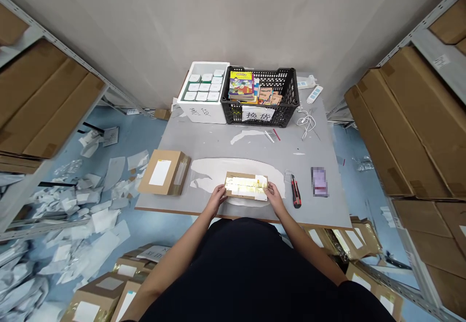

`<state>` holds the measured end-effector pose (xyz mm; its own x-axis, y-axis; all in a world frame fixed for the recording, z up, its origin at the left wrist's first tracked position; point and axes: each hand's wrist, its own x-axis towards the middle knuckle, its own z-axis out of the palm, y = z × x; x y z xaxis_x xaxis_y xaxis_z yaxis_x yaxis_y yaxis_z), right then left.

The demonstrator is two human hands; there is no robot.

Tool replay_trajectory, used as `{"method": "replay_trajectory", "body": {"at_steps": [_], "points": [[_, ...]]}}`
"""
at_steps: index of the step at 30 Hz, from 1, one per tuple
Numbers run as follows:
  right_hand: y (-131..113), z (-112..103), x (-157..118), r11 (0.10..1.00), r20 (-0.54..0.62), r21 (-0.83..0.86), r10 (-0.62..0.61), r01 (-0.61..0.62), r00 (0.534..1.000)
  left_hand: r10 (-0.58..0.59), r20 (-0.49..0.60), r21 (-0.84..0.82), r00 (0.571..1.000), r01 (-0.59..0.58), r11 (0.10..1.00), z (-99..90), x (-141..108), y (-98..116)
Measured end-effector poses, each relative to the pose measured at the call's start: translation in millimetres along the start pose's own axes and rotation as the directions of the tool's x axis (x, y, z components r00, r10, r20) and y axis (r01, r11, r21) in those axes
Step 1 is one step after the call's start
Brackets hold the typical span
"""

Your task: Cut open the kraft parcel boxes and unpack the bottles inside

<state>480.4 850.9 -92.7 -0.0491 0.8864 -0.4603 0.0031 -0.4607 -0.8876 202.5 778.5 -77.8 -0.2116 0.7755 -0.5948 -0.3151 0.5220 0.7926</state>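
A small flat cardboard box [243, 193] with shiny clear tape and a white label lies at the front middle of the table. My left hand [217, 196] grips its left end, fingers closed on the edge. At the opposite end my right hand [273, 194] holds the right edge, thumb near the label. To the right of that hand lies a red and black utility knife [295, 192]. A larger cardboard box [163, 172] with a white label stands to the left of my left hand.
At the table's back are a white foam box [208, 113] holding several white-topped cartons and a black crate [268, 114] with booklets. A phone [319, 182] and a white cable [306, 122] lie right. Shelves with large cartons [415, 118] flank both sides; paper scraps [105, 220] litter the floor.
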Motion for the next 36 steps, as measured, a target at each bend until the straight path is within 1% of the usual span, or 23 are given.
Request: {"method": "replay_trajectory", "body": {"at_steps": [3,5,7,9,12,14,16,18,20,23,27,30,33,36], "points": [[2.5,0.6,0.2,0.997,-0.008,0.001,-0.076,0.076,0.997,0.056,-0.029,0.034,0.998,-0.055,0.998,10.0,-5.2,2.4],[4.0,-2.3,-0.3,0.997,0.001,0.004,-0.081,0.081,0.997,0.121,-0.006,0.047,0.993,-0.121,0.992,14.6,-8.2,4.4],[6.5,-5.5,-1.4,0.997,0.018,0.027,-0.066,0.066,0.998,0.220,0.026,0.068,0.975,-0.221,0.973,16.8,-12.3,8.3],[9.3,-5.3,-2.0,0.996,0.044,0.079,-0.045,0.042,0.998,0.315,0.033,0.132,0.948,-0.317,0.939,17.7,-17.7,15.1],[11.0,4.4,1.1,0.989,0.107,0.148,-0.004,-0.011,0.994,0.443,0.009,0.308,0.896,-0.424,0.851,19.8,-25.5,28.9],[9.3,13.9,6.5,0.988,0.133,0.153,0.010,-0.030,0.991,0.526,-0.007,0.421,0.850,-0.475,0.773,22.5,-28.3,36.8],[6.2,20.8,12.8,0.989,0.137,0.141,0.015,-0.034,0.990,0.580,-0.040,0.488,0.814,-0.490,0.722,25.4,-28.8,40.9],[3.3,22.7,17.8,0.991,0.142,0.131,0.018,-0.036,0.990,0.591,-0.080,0.502,0.803,-0.480,0.720,27.3,-28.2,41.2],[1.5,20.5,19.6,0.993,0.161,0.116,0.018,-0.037,0.987,0.584,-0.097,0.495,0.806,-0.470,0.731,28.0,-28.5,39.7],[1.3,15.8,16.6,0.994,0.167,0.103,0.016,-0.034,0.986,0.568,-0.089,0.480,0.818,-0.464,0.745,28.5,-32.1,38.4],[1.6,15.4,8.9,0.993,0.112,0.106,0.037,-0.049,0.993,0.513,-0.105,0.426,0.852,-0.427,0.798,30.9,-38.4,40.9],[0.2,16.2,4.5,0.994,0.090,0.087,0.059,-0.067,0.994,0.504,-0.132,0.376,0.853,-0.428,0.822,32.1,-40.0,42.1],[-0.7,14.7,2.2,0.994,0.120,0.066,0.083,-0.092,0.989,0.511,-0.147,0.364,0.847,-0.434,0.824,30.0,-38.5,39.9],[1.0,10.9,2.1,0.996,0.142,0.054,0.060,-0.069,0.988,0.499,-0.141,0.368,0.855,-0.422,0.828,25.8,-35.3,34.8]]}}
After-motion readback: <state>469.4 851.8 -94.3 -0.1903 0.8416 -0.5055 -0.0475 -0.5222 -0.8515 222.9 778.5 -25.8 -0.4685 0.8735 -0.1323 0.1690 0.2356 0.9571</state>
